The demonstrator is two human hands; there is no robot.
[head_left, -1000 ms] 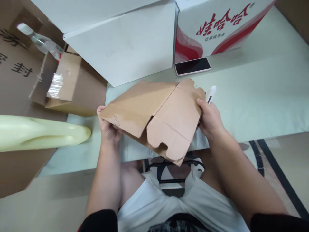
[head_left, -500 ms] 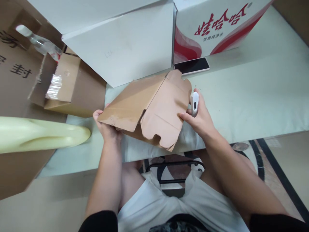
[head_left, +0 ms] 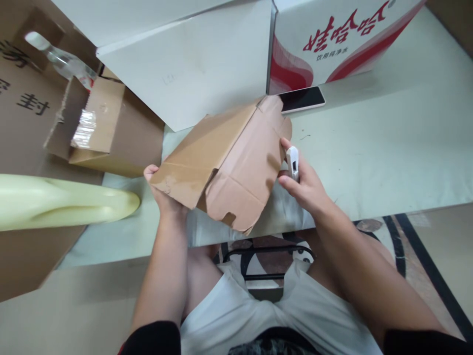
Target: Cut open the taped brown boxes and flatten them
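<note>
A brown cardboard box (head_left: 225, 158), partly folded with loose flaps, is held tilted over the near edge of the pale green table (head_left: 388, 148). My left hand (head_left: 162, 195) grips its lower left corner from underneath, thumb on the edge. My right hand (head_left: 301, 180) is closed around a small white utility knife (head_left: 293, 162) and its fingertips touch the box's right flap. My legs in white shorts show below the table.
A large white carton (head_left: 192, 64) and a red-and-white printed carton (head_left: 332, 44) stand at the back. A phone (head_left: 303, 98) lies before them. Open brown boxes (head_left: 99, 128) with a plastic bottle (head_left: 59, 59) sit at left. A pale yellow plastic object (head_left: 62, 202) juts in from the left.
The box has folded up from nearly flat and swung left. My right hand let go of its top right corner and now holds the knife against the right flap.
</note>
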